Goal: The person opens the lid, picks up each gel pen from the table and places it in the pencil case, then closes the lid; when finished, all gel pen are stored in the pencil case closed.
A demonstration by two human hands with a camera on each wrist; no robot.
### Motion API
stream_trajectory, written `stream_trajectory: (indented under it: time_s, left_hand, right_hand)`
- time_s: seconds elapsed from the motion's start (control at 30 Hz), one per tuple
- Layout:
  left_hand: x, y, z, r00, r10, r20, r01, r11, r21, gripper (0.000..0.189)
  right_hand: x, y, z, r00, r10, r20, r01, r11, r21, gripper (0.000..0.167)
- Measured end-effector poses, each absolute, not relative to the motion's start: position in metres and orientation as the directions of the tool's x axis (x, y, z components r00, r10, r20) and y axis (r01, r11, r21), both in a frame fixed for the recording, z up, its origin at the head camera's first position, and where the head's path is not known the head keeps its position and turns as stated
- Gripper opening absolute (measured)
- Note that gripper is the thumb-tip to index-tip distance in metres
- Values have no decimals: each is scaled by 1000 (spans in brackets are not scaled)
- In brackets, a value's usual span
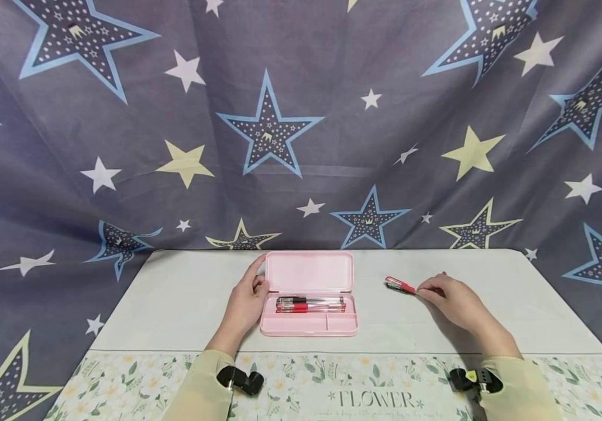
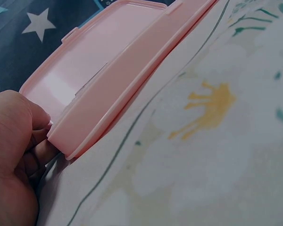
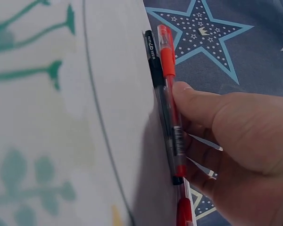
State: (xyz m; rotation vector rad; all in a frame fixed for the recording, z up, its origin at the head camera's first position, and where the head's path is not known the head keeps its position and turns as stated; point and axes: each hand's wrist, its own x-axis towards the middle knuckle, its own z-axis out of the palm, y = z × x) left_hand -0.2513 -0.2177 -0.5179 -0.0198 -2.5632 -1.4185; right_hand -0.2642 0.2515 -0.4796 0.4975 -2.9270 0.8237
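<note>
A pink pencil case [image 1: 309,272] lies with its lid raised. My left hand [image 1: 244,304] holds the case at its left side, thumb near the hinge; in the left wrist view the left hand's thumb [image 2: 35,113] meets the case's corner. Inside the case, black and red pens [image 1: 311,304] lie in the rear compartment. To the right, my right hand [image 1: 456,301] pinches a red pen [image 3: 169,61] between thumb and fingers. Alongside it runs a black pen [image 3: 154,66]; whether the hand holds that too is unclear. Another red pen [image 3: 184,212] shows partly at the bottom of the right wrist view.
The white table [image 1: 200,280] has a floral cloth [image 1: 364,374] printed "FLOWER" along its near side. Behind the table hangs a dark star-patterned curtain [image 1: 311,146]. Two small front compartments of the case hold nothing visible.
</note>
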Motion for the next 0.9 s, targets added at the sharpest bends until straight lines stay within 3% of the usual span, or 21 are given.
stream_trajectory:
  time_s: [0.53, 0.9]
  left_hand:
    - [-252, -217, -518, -978, -101, 182, 101, 536, 838, 65]
    - [-251, -216, -517, -978, -103, 181, 99, 538, 837, 64]
  right_hand:
    - [-268, 245, -484, -958, -238, 162, -285, 868, -407, 13]
    - [-266, 240, -482, -963, -202, 178, -260, 865, -430, 14]
